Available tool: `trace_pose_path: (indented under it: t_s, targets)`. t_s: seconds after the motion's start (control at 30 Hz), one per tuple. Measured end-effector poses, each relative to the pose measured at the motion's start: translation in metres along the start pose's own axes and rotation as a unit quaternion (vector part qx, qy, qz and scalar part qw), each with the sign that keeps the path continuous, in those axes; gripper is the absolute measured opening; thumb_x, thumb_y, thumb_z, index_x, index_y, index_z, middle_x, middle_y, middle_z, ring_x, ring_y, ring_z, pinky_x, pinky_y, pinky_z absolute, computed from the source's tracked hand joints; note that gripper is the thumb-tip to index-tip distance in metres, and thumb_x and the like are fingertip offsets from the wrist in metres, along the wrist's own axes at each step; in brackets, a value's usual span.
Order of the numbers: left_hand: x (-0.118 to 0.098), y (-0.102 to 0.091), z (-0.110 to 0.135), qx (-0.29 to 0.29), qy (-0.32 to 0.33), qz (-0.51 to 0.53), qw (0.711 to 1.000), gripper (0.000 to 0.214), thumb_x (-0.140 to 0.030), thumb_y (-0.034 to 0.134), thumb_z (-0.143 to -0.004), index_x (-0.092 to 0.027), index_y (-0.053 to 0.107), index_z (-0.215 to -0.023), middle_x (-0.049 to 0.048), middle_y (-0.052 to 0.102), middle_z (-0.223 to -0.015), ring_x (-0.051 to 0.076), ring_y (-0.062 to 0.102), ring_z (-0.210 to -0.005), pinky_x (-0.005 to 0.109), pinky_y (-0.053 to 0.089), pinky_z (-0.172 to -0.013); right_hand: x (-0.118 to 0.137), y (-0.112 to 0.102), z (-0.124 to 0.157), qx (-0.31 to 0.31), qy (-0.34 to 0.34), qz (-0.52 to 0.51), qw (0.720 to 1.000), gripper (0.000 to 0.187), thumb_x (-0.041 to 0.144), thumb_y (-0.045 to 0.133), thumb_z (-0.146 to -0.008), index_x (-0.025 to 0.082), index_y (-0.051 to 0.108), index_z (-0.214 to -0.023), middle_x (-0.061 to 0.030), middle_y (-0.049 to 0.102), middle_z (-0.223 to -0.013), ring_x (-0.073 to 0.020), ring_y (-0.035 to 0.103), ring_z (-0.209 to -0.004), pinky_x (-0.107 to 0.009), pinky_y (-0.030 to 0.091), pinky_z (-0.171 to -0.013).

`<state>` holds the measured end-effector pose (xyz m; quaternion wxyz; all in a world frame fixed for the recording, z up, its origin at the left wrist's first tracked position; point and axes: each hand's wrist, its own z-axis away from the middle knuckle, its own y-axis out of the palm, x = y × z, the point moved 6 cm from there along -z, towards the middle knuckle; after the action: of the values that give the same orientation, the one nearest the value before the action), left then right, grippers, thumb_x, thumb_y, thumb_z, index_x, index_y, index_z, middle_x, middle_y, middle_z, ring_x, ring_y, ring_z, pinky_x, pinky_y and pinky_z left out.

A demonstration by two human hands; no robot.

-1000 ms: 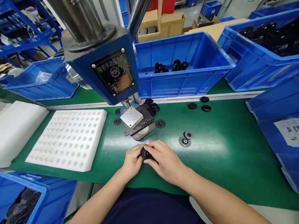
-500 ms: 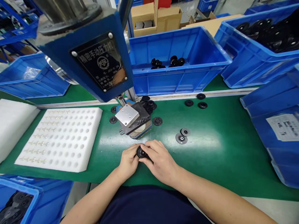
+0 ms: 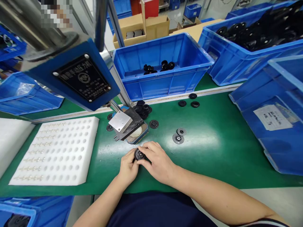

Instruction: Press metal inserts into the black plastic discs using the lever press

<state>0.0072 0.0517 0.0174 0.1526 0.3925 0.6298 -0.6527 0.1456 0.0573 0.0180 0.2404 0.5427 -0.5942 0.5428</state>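
Just in front of the press, both hands hold a black plastic spool (image 3: 139, 154), its round flange and hollow centre turned up towards me. My left hand (image 3: 128, 167) is closed on its left side, and part of the spool is hidden there. My right hand (image 3: 156, 161) pinches the right edge between thumb and fingers. Beyond them stands the hand press (image 3: 80, 75) with a bare silver plate (image 3: 120, 121) under its ram. Black discs (image 3: 143, 110) are piled beside the press base, and one disc (image 3: 153, 124) lies apart. Two overlapping grey-black discs (image 3: 178, 138) rest to the right.
A white foam tray (image 3: 80, 151) with clear small parts in some holes lies at left. Behind, a blue bin (image 3: 165, 83) holds several black spools; another bin (image 3: 248, 60) is heaped with black parts. A labelled blue bin (image 3: 279, 145) stands right. Three discs (image 3: 195, 104) lie near the back edge.
My view has shifted, so the bench and bins appear further left. Both hands still hold the spool, whose flange now shows a little more fully.
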Motion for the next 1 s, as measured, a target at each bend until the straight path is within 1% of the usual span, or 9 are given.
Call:
trace_pose_path:
  t_s: [0.1, 0.27, 0.43, 0.53, 0.63, 0.77, 0.83, 0.93, 1.0]
  targets:
    - [0.003, -0.001, 0.001, -0.003, -0.032, 0.008, 0.999, 0.018, -0.018, 0.054, -0.089, -0.018, 0.067, -0.101, 0.0066, 0.074, -0.091, 0.019, 0.07, -0.08, 0.03, 0.056, -0.073, -0.002, -0.003, -0.003, -0.023, -0.015, -0.009, 1.0, 0.034, 0.032, 0.063, -0.093, 0.014, 0.063, -0.121, -0.011, 0.065, -0.104, -0.0232, 0.061, -0.096, -0.043, 0.056, -0.086]
    - [0.017, 0.002, 0.003, -0.038, -0.152, 0.116, 0.981, 0.022, -0.025, 0.064, -0.087, -0.019, 0.057, -0.107, 0.0035, 0.072, -0.087, 0.015, 0.067, -0.075, 0.026, 0.052, -0.068, -0.014, -0.013, -0.012, -0.084, -0.01, -0.056, 0.995, 0.039, 0.045, 0.05, -0.098, 0.015, 0.065, -0.119, -0.0116, 0.066, -0.101, -0.0214, 0.063, -0.094, -0.038, 0.056, -0.083]
    - [0.021, 0.005, 0.01, -0.055, -0.199, 0.175, 0.963, 0.021, -0.031, 0.069, -0.085, -0.02, 0.056, -0.098, 0.0032, 0.069, -0.084, 0.016, 0.065, -0.075, 0.027, 0.051, -0.069, -0.04, -0.014, -0.021, -0.086, 0.066, -0.068, 0.992, 0.046, 0.042, 0.032, -0.104, 0.018, 0.069, -0.088, -0.0072, 0.066, -0.08, -0.0172, 0.063, -0.078, -0.031, 0.052, -0.074]
    - [0.011, -0.013, 0.021, -0.073, -0.189, 0.139, 0.969, 0.024, -0.03, 0.07, -0.085, -0.018, 0.061, -0.105, 0.0078, 0.071, -0.094, 0.019, 0.067, -0.084, 0.03, 0.053, -0.075, -0.056, -0.011, -0.024, -0.079, 0.113, -0.057, 0.989, 0.054, 0.044, 0.028, -0.104, 0.019, 0.062, -0.071, -0.0061, 0.064, -0.071, -0.0165, 0.061, -0.07, -0.03, 0.049, -0.069]
    - [-0.013, -0.05, 0.022, -0.111, -0.152, 0.104, 0.977, 0.029, -0.027, 0.075, -0.082, -0.018, 0.067, -0.108, 0.0076, 0.07, -0.097, 0.019, 0.067, -0.086, 0.029, 0.054, -0.076, -0.066, -0.009, -0.027, -0.077, 0.142, -0.052, 0.985, 0.055, 0.047, 0.029, -0.103, 0.019, 0.059, -0.066, -0.0069, 0.067, -0.072, -0.0174, 0.063, -0.072, -0.03, 0.048, -0.071]
    - [-0.059, -0.101, -0.011, -0.173, -0.093, 0.077, 0.977, 0.025, -0.027, 0.078, -0.08, -0.019, 0.071, -0.103, 0.0048, 0.068, -0.091, 0.016, 0.065, -0.078, 0.024, 0.053, -0.067, -0.071, -0.009, -0.029, -0.082, 0.145, -0.05, 0.985, 0.057, 0.05, 0.028, -0.103, 0.02, 0.058, -0.065, -0.0079, 0.068, -0.073, -0.0188, 0.065, -0.074, -0.031, 0.048, -0.071]
    - [-0.084, -0.121, -0.039, -0.216, -0.044, 0.046, 0.974, 0.023, -0.031, 0.077, -0.08, -0.019, 0.072, -0.099, 0.0043, 0.068, -0.089, 0.017, 0.065, -0.083, 0.026, 0.054, -0.072, -0.073, -0.01, -0.03, -0.083, 0.141, -0.049, 0.985, 0.058, 0.052, 0.029, -0.102, 0.02, 0.058, -0.062, -0.0076, 0.067, -0.07, -0.0187, 0.064, -0.071, -0.031, 0.048, -0.069]
    - [-0.109, -0.131, -0.081, -0.225, 0.015, 0.009, 0.974, 0.02, -0.034, 0.076, -0.08, -0.019, 0.071, -0.092, 0.0062, 0.071, -0.1, 0.022, 0.066, -0.101, 0.034, 0.054, -0.09, -0.078, -0.01, -0.032, -0.089, 0.138, -0.048, 0.985, 0.058, 0.054, 0.033, -0.101, 0.02, 0.059, -0.06, -0.0067, 0.066, -0.066, -0.0182, 0.063, -0.067, -0.03, 0.048, -0.068]
    - [-0.108, -0.129, -0.104, -0.196, 0.001, 0.017, 0.981, 0.021, -0.035, 0.075, -0.078, -0.017, 0.07, -0.089, 0.0071, 0.073, -0.101, 0.022, 0.067, -0.099, 0.035, 0.054, -0.09, -0.081, -0.01, -0.032, -0.098, 0.137, -0.047, 0.985, 0.058, 0.054, 0.035, -0.1, 0.02, 0.06, -0.061, -0.0062, 0.065, -0.064, -0.0179, 0.062, -0.066, -0.029, 0.048, -0.066]
